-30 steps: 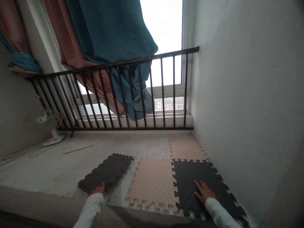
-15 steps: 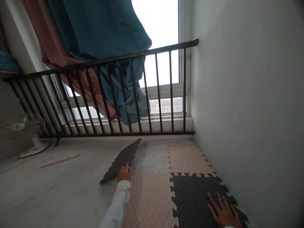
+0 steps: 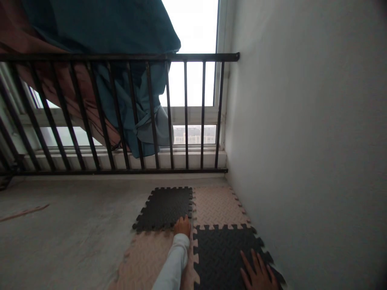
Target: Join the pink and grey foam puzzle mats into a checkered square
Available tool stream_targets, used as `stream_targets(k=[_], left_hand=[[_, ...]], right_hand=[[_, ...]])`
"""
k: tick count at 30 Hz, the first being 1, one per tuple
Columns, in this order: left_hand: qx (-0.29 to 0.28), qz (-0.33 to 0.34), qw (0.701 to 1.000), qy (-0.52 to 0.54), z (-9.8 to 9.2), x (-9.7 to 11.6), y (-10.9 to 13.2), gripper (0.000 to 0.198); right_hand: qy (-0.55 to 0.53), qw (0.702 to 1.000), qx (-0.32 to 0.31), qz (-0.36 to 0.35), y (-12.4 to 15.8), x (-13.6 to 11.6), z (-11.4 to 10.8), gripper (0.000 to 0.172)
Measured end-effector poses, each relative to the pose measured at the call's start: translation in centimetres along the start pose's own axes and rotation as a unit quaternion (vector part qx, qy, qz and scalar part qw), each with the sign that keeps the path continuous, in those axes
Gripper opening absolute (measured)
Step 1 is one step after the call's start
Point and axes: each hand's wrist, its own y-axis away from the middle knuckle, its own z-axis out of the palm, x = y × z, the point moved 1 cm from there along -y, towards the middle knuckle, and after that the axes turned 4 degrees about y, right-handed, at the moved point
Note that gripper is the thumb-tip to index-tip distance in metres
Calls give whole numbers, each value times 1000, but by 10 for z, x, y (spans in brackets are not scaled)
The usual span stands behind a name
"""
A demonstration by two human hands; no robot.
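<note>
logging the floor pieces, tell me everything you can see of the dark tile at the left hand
The dark tile is a blackish, foam-like piece with toothed edges, lying roughly flat on the grey floor. Its right edge meets the far pink tile, its near edge the near pink tile; whether the teeth interlock is unclear. The left hand covers its near right corner.

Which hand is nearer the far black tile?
Left. The left hand is at the far black tile, by its near right corner; the right hand rests on the nearer black tile.
</note>
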Motion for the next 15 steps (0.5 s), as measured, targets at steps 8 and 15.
stream_targets(k=[8, 15], left_hand=[[-35, 14, 999, -8, 3, 18, 10, 39], [-67, 11, 998, -11, 5, 25, 4, 34]], right_hand=[[11, 1000, 26, 0, 3, -3, -13, 41], [-4, 1000, 19, -4, 4, -2, -6, 43]])
